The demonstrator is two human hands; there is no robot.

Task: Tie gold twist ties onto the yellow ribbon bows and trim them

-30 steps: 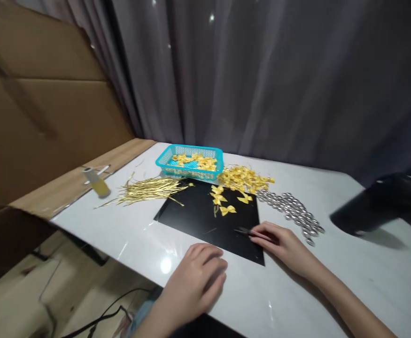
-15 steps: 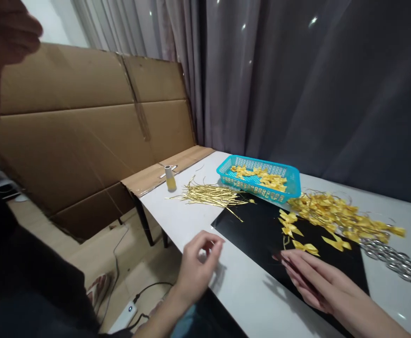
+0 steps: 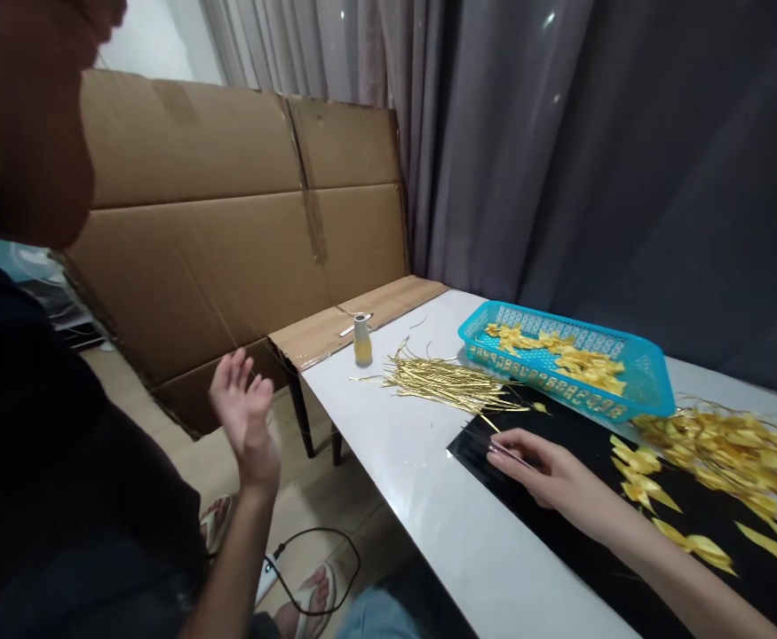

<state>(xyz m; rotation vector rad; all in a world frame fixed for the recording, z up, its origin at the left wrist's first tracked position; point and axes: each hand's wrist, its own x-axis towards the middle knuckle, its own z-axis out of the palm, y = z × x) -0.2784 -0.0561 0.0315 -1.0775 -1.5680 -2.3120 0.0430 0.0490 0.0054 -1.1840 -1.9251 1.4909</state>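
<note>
My left hand (image 3: pixel 247 417) is raised off the table's left side, over the floor, its fingers apart and nothing in it. Low over the black mat (image 3: pixel 495 466), my right hand (image 3: pixel 548 470) is closed on a slim dark tool that looks like tweezers (image 3: pixel 513 455). Their tips are blurred against the mat, by the near end of a bundle of gold wire stems (image 3: pixel 447 380). Whether the tips touch a stem, I cannot tell. Yellow ribbon petals (image 3: pixel 645 479) lie on the mat beyond my right wrist.
A blue plastic basket (image 3: pixel 654 373) with yellow ribbon pieces stands at the back, beside a heap of yellow ribbon flowers (image 3: pixel 727 453). A small white-and-yellow bottle (image 3: pixel 362 342) stands on the left. Another person (image 3: pixel 61 461) is close on my left, before a cardboard panel (image 3: pixel 215 257).
My right hand has moved left across the mat toward the gold stems. My left hand has lifted away leftward from the table edge and opened. The view has turned left.
</note>
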